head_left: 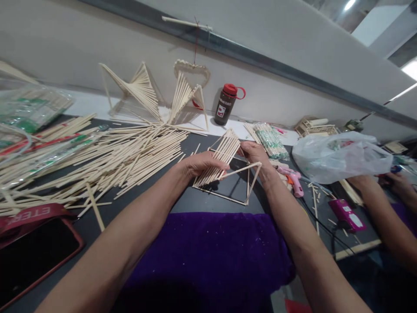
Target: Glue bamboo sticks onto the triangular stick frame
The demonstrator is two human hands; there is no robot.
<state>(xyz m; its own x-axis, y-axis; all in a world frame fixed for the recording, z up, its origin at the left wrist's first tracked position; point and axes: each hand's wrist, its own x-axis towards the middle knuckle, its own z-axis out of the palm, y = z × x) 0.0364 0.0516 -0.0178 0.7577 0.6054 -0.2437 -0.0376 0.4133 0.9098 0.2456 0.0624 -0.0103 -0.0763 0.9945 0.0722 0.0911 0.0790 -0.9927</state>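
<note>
A small stick frame (224, 157) with a slanting row of thin wooden sticks is in front of me on the dark table. My left hand (203, 164) grips the row of sticks from the left, its thumb lying across them. On the far right side of the frame is my right hand (252, 151), its fingers bent together at the frame's edge; what they pinch is hidden. A large pile of loose sticks (146, 156) lies to the left of the frame.
Two twisted stick models (138, 91) and a bottle (225, 104) stand by the wall. A pink glue gun (293, 179), plastic bag (339, 158) and purple box (347, 215) sit right, near another person's arms (378, 204). A phone (39, 256) lies left.
</note>
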